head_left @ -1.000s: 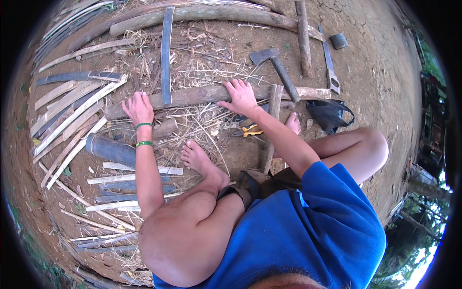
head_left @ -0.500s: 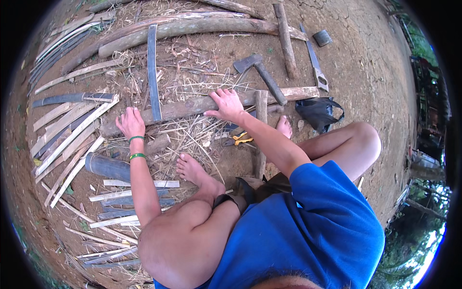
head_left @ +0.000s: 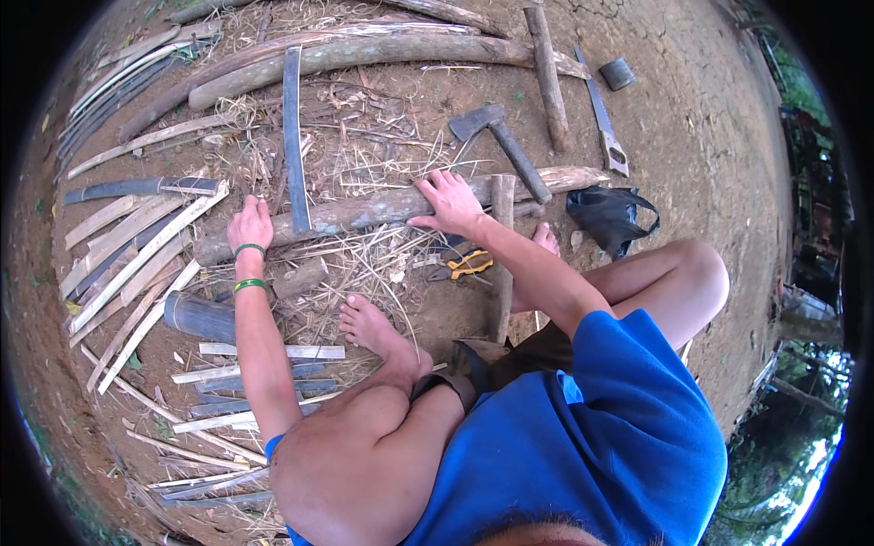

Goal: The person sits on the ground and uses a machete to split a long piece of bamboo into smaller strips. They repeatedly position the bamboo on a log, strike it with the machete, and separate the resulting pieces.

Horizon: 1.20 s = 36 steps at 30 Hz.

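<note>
My left hand (head_left: 250,223) is over the left end of a long log (head_left: 355,209), its fingers bunched together and pointing past the log's far side. Whatever those fingers may hold is hidden. My right hand (head_left: 451,205) lies on the middle of the same log with its fingers apart, palm down. Between the hands, a dark split bamboo strip (head_left: 293,136) rests with its near end on this log and its far end on another log (head_left: 364,56). An axe (head_left: 505,146) lies beyond my right hand. Pliers with yellow handles (head_left: 469,263) lie on the near side of the log.
A handsaw (head_left: 603,118), a short dark cylinder (head_left: 617,74) and a black plastic bag (head_left: 612,218) lie to the right. Split bamboo pieces (head_left: 137,255) and a bamboo section (head_left: 198,317) cover the left. A wooden stick (head_left: 503,264) crosses near my feet, amid shavings.
My left hand has moved slightly forward, its fingers now closer together. My right hand has slid a little to the right along the log. The view has shifted slightly.
</note>
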Each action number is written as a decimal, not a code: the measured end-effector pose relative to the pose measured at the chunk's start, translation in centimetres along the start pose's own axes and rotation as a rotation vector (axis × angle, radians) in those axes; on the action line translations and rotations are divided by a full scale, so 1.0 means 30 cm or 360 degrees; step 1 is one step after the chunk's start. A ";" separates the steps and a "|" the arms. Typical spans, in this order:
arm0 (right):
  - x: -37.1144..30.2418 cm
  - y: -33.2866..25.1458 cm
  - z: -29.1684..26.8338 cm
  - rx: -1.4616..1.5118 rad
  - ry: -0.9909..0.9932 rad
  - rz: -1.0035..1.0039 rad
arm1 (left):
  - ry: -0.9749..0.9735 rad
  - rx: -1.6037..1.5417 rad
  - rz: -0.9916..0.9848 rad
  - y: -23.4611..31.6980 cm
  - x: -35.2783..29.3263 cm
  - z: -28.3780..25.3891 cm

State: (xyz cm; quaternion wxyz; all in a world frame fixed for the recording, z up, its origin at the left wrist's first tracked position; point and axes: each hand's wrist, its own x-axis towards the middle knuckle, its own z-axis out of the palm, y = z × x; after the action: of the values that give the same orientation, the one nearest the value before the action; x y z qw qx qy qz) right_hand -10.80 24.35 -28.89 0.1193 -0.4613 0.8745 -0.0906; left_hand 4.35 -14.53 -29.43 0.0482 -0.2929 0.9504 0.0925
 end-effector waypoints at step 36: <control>0.036 0.063 -0.076 0.0086 -0.0239 0.0057 | 0.0574 -0.0179 0.0031 0.013 -0.045 0.127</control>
State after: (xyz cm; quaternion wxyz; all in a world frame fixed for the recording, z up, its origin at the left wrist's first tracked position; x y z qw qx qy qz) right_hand -13.53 24.62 -27.35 0.1985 -0.4477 0.8684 -0.0773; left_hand 5.40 -12.70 -32.89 -0.1402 -0.2977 0.9398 0.0920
